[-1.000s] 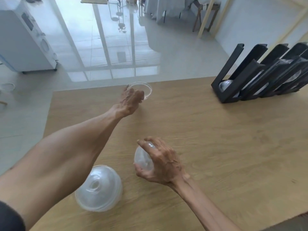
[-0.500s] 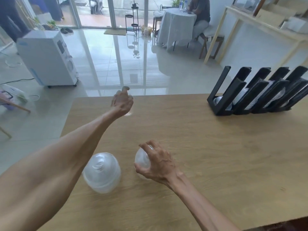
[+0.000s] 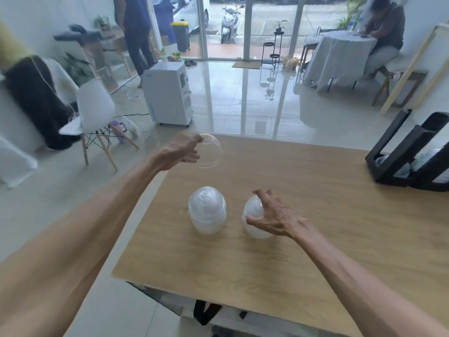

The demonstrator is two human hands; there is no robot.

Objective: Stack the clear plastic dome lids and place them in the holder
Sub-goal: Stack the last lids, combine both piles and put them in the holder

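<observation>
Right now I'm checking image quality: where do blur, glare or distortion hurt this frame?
Head view: motion blur smears the left edge; daylight glares off the floor; wide-angle bends the table edges; the lid in the left hand is nearly invisible.

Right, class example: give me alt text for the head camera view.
A person's left hand lifts a clear dome lid above a wooden table; the right hand holds another lid beside a stack of lids.
</observation>
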